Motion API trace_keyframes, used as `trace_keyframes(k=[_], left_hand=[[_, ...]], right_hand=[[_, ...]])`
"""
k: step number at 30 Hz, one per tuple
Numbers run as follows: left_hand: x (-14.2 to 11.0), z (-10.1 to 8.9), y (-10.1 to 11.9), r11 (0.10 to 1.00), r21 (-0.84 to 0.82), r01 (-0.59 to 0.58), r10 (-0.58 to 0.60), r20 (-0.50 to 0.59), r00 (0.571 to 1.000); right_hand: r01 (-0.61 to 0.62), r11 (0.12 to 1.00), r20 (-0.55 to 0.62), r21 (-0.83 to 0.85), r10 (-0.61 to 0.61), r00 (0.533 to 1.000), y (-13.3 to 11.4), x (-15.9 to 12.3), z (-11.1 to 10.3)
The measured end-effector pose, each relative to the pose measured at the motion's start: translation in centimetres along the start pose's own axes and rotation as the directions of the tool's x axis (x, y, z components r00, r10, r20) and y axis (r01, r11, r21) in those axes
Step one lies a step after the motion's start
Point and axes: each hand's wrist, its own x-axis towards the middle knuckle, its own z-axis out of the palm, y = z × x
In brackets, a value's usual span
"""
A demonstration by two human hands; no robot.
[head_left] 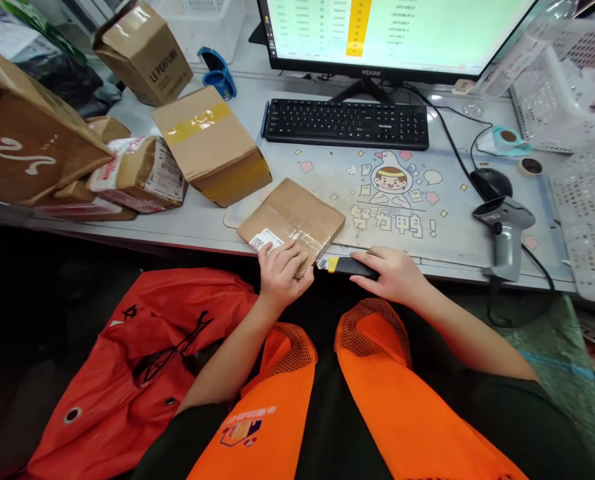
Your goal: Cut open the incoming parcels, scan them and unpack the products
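Observation:
A flat brown cardboard box with clear tape and a white label lies at the desk's front edge. My left hand rests on its near corner, fingers bent over the top and thumb at the edge, holding it. In my right hand is a utility knife with a black handle and yellow collar. Its blade points left and is at the box's near right side; whether it touches the cardboard I cannot tell.
Taped cartons crowd the left of the desk. Behind are a keyboard and monitor. To the right stand a barcode scanner, a mouse and white baskets. A red bag hangs below left.

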Motion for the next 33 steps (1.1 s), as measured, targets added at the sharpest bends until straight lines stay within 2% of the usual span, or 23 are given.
trace_keyframes(k=[6,9,10,12,15,17,18,20,22,23,25,27,29,31,32,33], left_hand=[[-0.4,0.3,-0.2,1.000,-0.030,-0.009,0.008,-0.046,0.999],[-0.9,0.6,-0.2,0.999,0.009,0.032,-0.033,0.016,0.999],[-1.0,0.7,-0.2,0.999,0.016,0.046,-0.047,0.038,0.998],[-1.4,0.7,-0.7,0.999,0.002,0.050,-0.050,0.048,0.998],[-1.9,-0.5,-3.1,0.991,-0.132,-0.003,0.013,0.072,0.997],[-2.4,-2.2,-5.5,0.968,-0.250,-0.006,0.038,0.122,0.992],[-2.7,-3.1,-6.6,0.965,-0.259,0.025,0.004,0.108,0.994],[-3.2,-4.8,-7.7,0.977,-0.143,0.156,-0.166,-0.058,0.984],[-3.4,-5.7,-6.8,0.954,-0.001,0.300,-0.291,-0.240,0.926],[-3.4,-5.8,-5.7,0.940,0.042,0.338,-0.319,-0.243,0.916],[-3.0,-5.4,-3.4,0.938,0.079,0.338,-0.331,-0.091,0.939],[-2.3,-4.9,-2.6,0.953,0.059,0.299,-0.303,0.085,0.949],[-1.6,-5.1,-4.2,0.967,-0.063,0.247,-0.230,0.209,0.951],[-0.8,-5.9,-7.4,0.949,-0.218,0.229,-0.157,0.303,0.940],[-0.3,-6.4,-8.9,0.940,-0.242,0.238,-0.156,0.315,0.936],[0.1,-6.7,-10.0,0.942,-0.213,0.258,-0.194,0.281,0.940]], right_hand=[[0.016,0.999,-0.039,-0.031,-0.017,0.999,-0.5,0.5,0.0],[0.014,0.998,0.000,-0.053,-0.014,1.000,0.4,1.2,-0.2],[-0.018,0.998,0.005,-0.067,0.019,1.000,1.2,1.4,-0.4],[-0.167,0.979,-0.046,-0.120,0.162,0.986,3.3,1.4,-1.3],[-0.423,0.892,-0.220,-0.158,0.386,0.896,6.4,0.1,-3.2],[-0.461,0.881,-0.281,-0.106,0.418,0.864,7.3,-1.6,-4.4],[-0.456,0.887,-0.297,-0.071,0.417,0.859,7.4,-2.6,-4.9],[-0.447,0.894,-0.311,-0.013,0.422,0.852,7.0,-4.6,-5.2],[-0.454,0.891,-0.321,0.022,0.436,0.841,6.1,-6.1,-4.7],[-0.453,0.891,-0.325,0.037,0.439,0.838,5.7,-6.6,-4.3],[-0.435,0.898,-0.328,0.067,0.432,0.840,4.7,-7.0,-3.3],[-0.408,0.909,-0.316,0.090,0.414,0.854,3.8,-7.0,-2.6],[-0.377,0.920,-0.290,0.103,0.390,0.874,2.9,-6.8,-2.4],[-0.329,0.938,-0.241,0.114,0.347,0.906,2.1,-6.7,-2.6],[-0.299,0.947,-0.211,0.117,0.317,0.925,1.7,-6.5,-2.8],[-0.270,0.956,-0.183,0.118,0.288,0.940,1.2,-6.2,-2.9]])
